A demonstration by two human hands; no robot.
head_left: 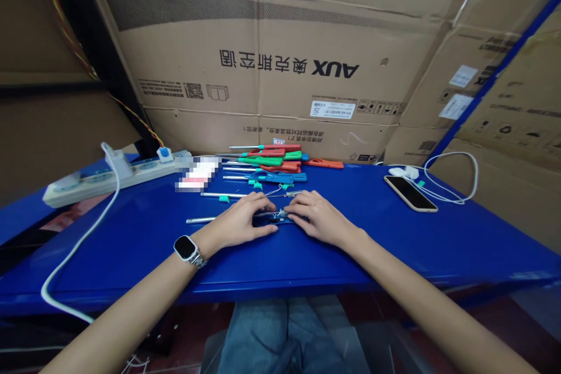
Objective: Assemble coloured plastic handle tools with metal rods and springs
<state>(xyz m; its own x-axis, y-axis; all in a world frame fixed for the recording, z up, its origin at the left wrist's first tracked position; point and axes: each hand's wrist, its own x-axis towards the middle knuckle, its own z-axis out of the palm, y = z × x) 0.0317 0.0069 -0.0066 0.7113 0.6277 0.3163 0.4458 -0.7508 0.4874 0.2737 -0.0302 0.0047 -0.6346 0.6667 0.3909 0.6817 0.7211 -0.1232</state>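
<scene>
My left hand (245, 219), with a watch on its wrist, curves around an opened long-nosed lighter (199, 221) lying on the blue table (377, 239). The lighter's metal tube points left from beneath that hand, and its thin wires and small inner parts show between my hands. From the right, the bent fingers of my right hand (319, 217) pinch at these parts; the fingertips hide some of them. Just behind lies another metal lighter tube (219, 194) with a teal piece (224, 198) and a loose wire.
Several coloured lighters (272, 160) lie piled at the back. A white power strip (100, 178) with a cable stands left. At right are a phone (411, 193), a white charger (405, 172) and its looped cable. Cardboard (284, 29) walls off the back.
</scene>
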